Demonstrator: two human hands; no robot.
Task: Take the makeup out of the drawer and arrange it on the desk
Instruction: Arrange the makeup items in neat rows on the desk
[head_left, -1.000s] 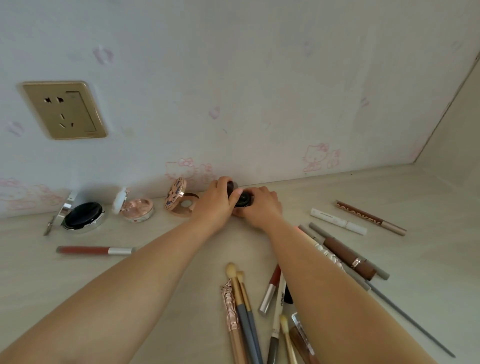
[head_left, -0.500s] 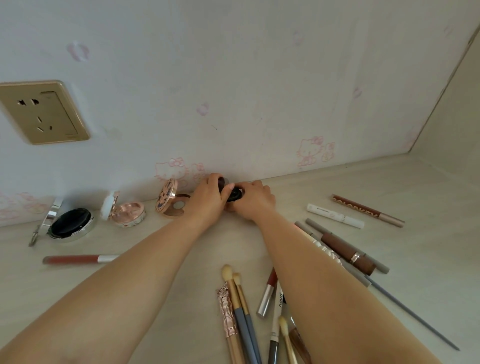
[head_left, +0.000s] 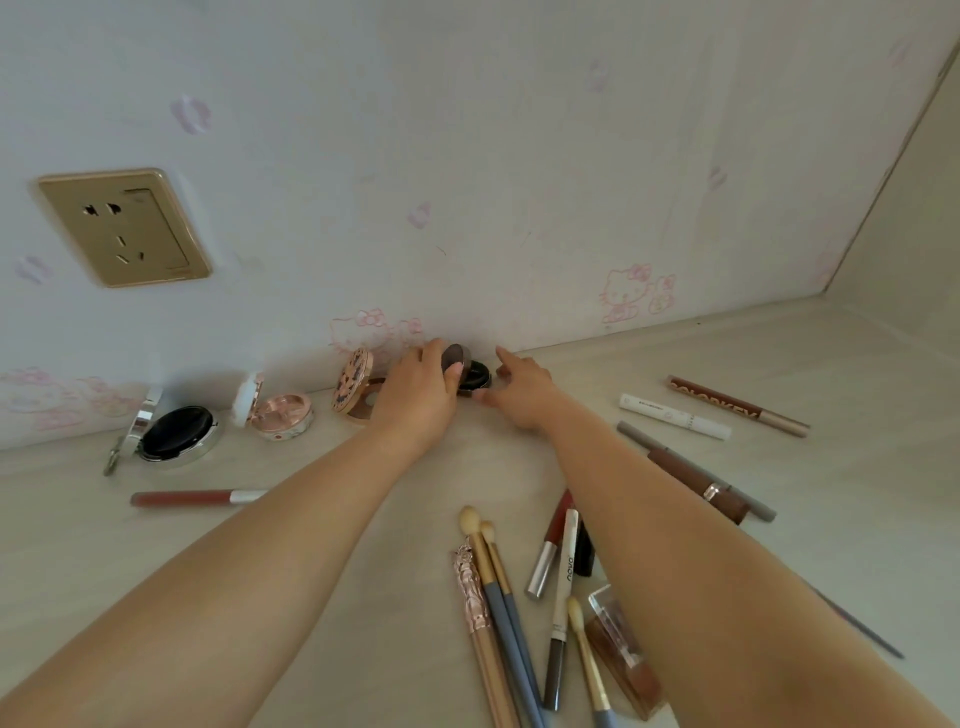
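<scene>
Small dark compact (head_left: 470, 371): sat on the bench (head_left: 363, 519) hard against the wall (head_left: 467, 156), its lid raised and its dark base just beside the right hand.
Left grip (head_left: 415, 395): the left hand's fingers were curled round the raised lid, thumb pressing its front edge.
Right grip (head_left: 519, 389): fingers were straight and spread, forefinger pointing at the wall, holding nothing; the thumb seemed to touch the base, though the view was too small to be sure.
Handling: judged light, rigid and smooth, so apt to slip; the hinge looked the weak point. Best taken by the base rim, not the lid.
Contents: a dark pan, possibly powder; I could not tell more.
Patterned compact (head_left: 356, 384): open, propped beside the left hand, a round pan inside.
Pink compact (head_left: 283, 413): open, white puff in the lid, pale pan in the base.
Black cushion compact (head_left: 174, 434): open, glossy black insert filling it.
Loose items: brushes (head_left: 493, 597) and pencils (head_left: 737, 405) lay flat nearer the person.
</scene>
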